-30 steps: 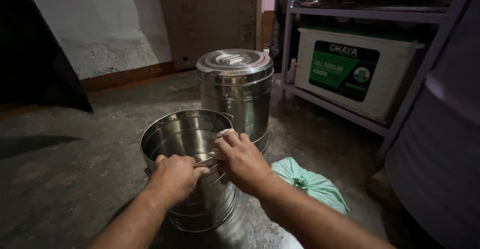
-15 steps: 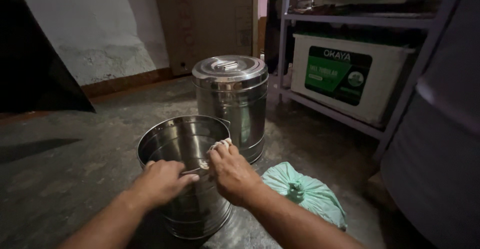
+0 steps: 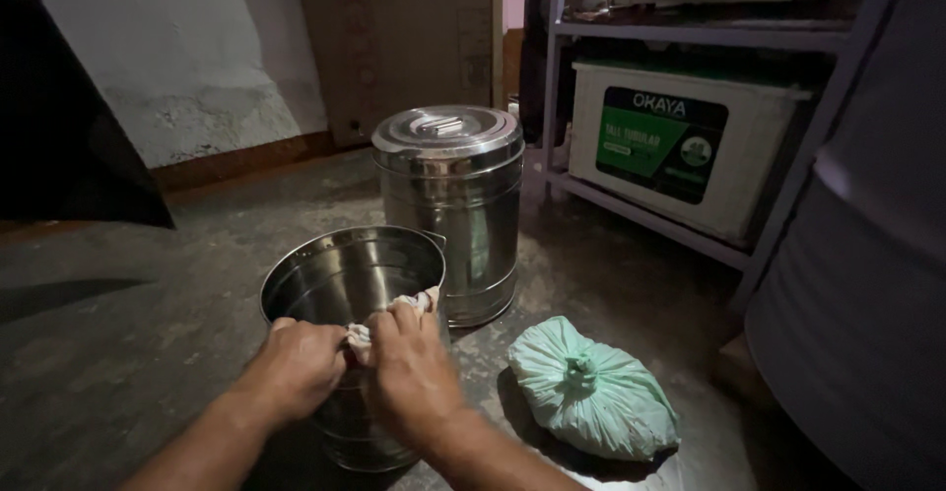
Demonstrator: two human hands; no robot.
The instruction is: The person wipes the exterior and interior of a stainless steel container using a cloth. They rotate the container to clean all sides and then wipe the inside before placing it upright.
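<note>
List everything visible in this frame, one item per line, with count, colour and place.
open steel container: 1, silver, on the floor, near centre
lidded steel container: 1, silver, behind the open one
cloth: 1, whitish, at the open container's near rim, between both hands
tied bag: 1, pale green, on the floor to the right
metal rack: 1, grey, right rear
boxy battery unit: 1, white and green, on the rack's lower shelf
left hand: 1, gripping cloth at rim
right hand: 1, gripping cloth

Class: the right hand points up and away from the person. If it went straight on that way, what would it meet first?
Probably the lidded steel drum behind the open steel pot, passing over the pot's rim; depth is unclear. The right hand holds a white cloth.
</note>
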